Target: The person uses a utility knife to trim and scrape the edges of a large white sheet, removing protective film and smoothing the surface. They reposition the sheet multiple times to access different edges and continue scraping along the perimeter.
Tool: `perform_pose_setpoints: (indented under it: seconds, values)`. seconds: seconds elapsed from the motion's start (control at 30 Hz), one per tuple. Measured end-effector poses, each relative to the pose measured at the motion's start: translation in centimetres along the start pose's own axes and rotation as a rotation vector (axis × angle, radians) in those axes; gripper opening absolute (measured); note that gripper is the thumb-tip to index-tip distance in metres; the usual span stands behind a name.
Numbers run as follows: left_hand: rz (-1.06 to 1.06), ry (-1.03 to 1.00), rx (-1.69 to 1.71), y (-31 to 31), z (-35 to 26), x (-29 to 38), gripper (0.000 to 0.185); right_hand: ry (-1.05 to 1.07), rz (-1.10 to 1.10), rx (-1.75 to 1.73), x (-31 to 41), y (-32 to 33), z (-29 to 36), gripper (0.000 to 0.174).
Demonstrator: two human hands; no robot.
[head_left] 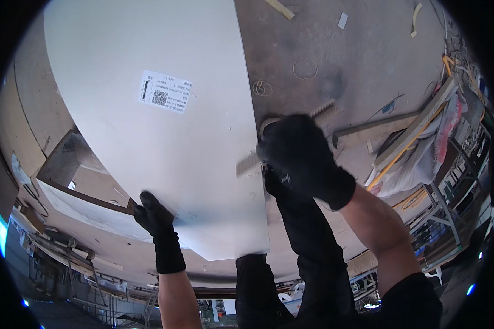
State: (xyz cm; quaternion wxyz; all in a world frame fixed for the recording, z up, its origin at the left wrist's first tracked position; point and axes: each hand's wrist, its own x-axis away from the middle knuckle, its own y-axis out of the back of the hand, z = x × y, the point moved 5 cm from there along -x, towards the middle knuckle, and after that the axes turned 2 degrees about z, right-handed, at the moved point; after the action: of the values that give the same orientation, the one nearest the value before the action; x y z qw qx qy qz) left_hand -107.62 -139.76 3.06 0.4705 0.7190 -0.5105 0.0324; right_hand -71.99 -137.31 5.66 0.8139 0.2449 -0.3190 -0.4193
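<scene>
A large pale panel (181, 164) with a printed paper label (165, 91) spans the view before me. My left hand (154, 214), in a black glove, is at the panel's lower left edge, its fingers bent around that edge beside a box-like frame (86, 195). My right hand (302, 156), also gloved in black, is bent at the panel's right edge, above my leg. A roundish thing shows partly beyond its fingers; what the hand holds is hidden and blurred. Close by, a comb-like strip (249, 163) lies on the panel's right part.
On the floor (288, 45) lie elastic-like loops (305, 68), wood scraps (280, 9) and a toothed strip (325, 109). To the right are a wooden bar (378, 127), a plastic sack (426, 148), a yellow hose (407, 146) and a metal stand (444, 216).
</scene>
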Motion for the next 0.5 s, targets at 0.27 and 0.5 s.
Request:
perform_pose_setpoints:
  seconds: [0.27, 0.5]
  values:
    - [0.005, -0.037, 0.024, -0.3, 0.1, -0.4, 0.046, -0.050, -0.272, 0.126, -0.3, 0.8, 0.5, 0.025]
    - [0.041, -0.035, -0.057, 0.1, -0.2, -0.2, 0.050, -0.034, -0.443, -0.086, -2.3, 4.5, -3.0, 0.016]
